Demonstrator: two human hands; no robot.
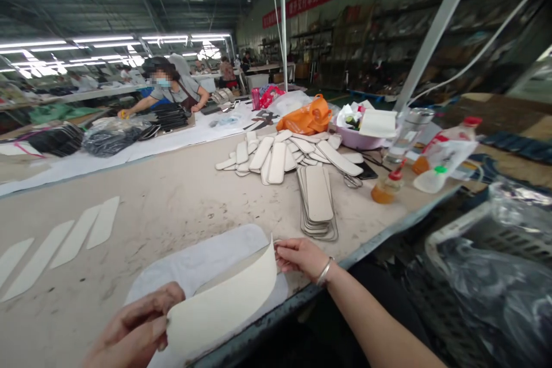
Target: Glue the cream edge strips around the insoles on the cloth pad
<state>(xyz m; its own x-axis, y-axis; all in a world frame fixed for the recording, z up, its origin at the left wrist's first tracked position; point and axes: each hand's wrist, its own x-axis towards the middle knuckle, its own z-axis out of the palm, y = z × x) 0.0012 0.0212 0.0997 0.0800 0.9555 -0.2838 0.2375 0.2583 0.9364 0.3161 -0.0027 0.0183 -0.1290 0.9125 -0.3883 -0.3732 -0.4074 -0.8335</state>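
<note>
A cream-coloured flat strip with rounded corners [224, 305] is bent in a curve between my hands, above the table's front edge. My left hand [140, 322] pinches its near left end. At the strip's right end, my right hand [299, 256], with a bangle at the wrist, has its fingers closed on the edge. Beneath the strip lies a white translucent sheet [202, 256]. Just beyond my right hand stands a stack of rounded panels with dark edges [319, 195]. Farther back, similar padded panels [276, 161] lie in a loose heap.
Several cream strips [77, 236] lie at the left. Toward the right edge are a glue bottle [387, 187], scissors [352, 181], a purple basin [362, 137] and an orange bag [306, 118]. A plastic crate [457, 230] stands beside the table. A masked co-worker [172, 89] works across it.
</note>
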